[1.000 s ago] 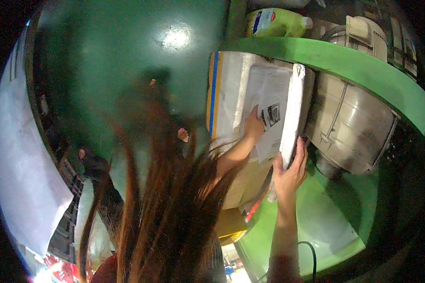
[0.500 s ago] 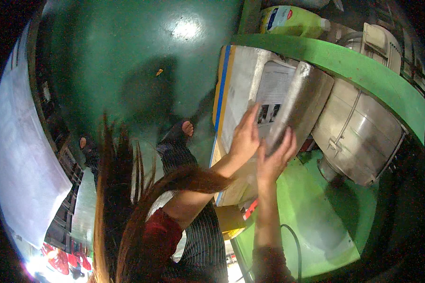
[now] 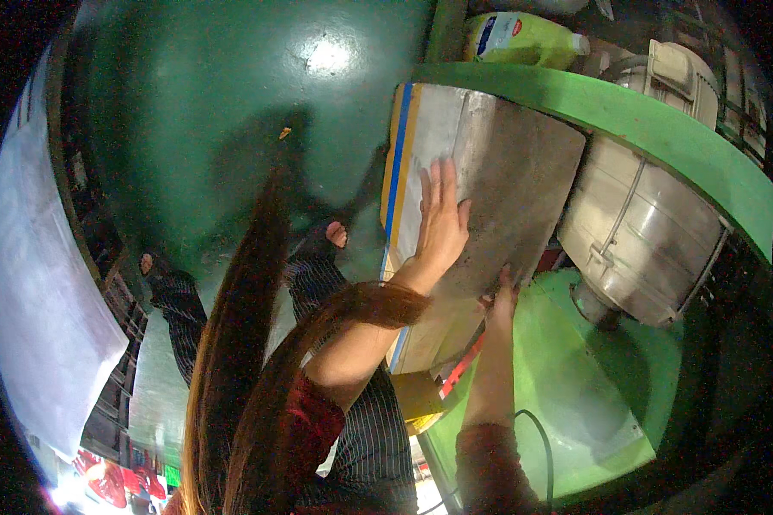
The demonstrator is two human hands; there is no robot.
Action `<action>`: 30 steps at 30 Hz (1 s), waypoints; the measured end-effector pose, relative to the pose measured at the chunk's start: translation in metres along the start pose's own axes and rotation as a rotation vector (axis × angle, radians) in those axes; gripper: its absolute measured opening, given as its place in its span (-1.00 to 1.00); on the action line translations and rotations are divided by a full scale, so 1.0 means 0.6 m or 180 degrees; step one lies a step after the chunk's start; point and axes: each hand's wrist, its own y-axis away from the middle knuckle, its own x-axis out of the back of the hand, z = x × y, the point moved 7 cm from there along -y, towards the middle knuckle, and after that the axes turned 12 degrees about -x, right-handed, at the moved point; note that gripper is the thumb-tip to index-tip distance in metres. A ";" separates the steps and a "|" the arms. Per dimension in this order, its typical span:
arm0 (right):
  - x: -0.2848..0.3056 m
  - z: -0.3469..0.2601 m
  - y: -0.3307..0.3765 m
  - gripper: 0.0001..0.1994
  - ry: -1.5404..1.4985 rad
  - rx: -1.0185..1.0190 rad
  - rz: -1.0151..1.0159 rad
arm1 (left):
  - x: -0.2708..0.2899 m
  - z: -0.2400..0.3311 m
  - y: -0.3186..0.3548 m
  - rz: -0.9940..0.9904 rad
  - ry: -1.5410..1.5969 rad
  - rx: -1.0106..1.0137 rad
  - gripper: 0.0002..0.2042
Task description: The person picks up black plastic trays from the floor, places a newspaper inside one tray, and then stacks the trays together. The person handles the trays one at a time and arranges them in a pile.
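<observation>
Glossy green floor (image 3: 223, 77) in here, with a bright lamp glare on it. I'm treating the big pale foam box (image 3: 442, 112) as the middle of the clock. It's just right of centre in the view, blue-and-yellow tape (image 3: 392, 184) down its 9 o'clock edge and a grimy grey lid (image 3: 524, 180) on it.

The left hand (image 3: 439, 227) lies flattish across the lid's 9 o'clock edge, fingers out straight and not gripping anything. My guess is it's pressing or steadying the lid. The right hand (image 3: 502, 302) is at the near corner, around 5 to 6 o'clock. Its fingertips are partly hidden, so I can't tell if they're hooked on the edge or just resting; could be bracing that end.

Container-wise: the lid blocks any look inside the box. Between 12 and 1, past the green beam (image 3: 653, 124), there's a yellow-green plastic jug (image 3: 524, 43) with its cap on; no idea how full. A yellow-brown carton (image 3: 412, 393) is near 7, insides not visible. At 3, just beside the box, is a beige drum-shaped machine housing (image 3: 640, 236) with a metal latch rod.
</observation>
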 end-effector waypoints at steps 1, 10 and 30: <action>-0.012 -0.009 0.011 -0.01 0.0021 0.0202 -0.0040 | -0.003 -0.001 -0.007 -0.0079 -0.0007 0.0022 -0.31; -0.030 -0.059 -0.006 -0.14 0.1261 0.0374 -0.0393 | 0.011 -0.055 0.003 -0.0797 0.0320 0.0090 -0.32; -0.468 -0.019 1.451 -0.73 0.1062 0.5790 -0.3578 | 0.916 0.038 0.819 0.1080 0.0820 0.3353 -0.67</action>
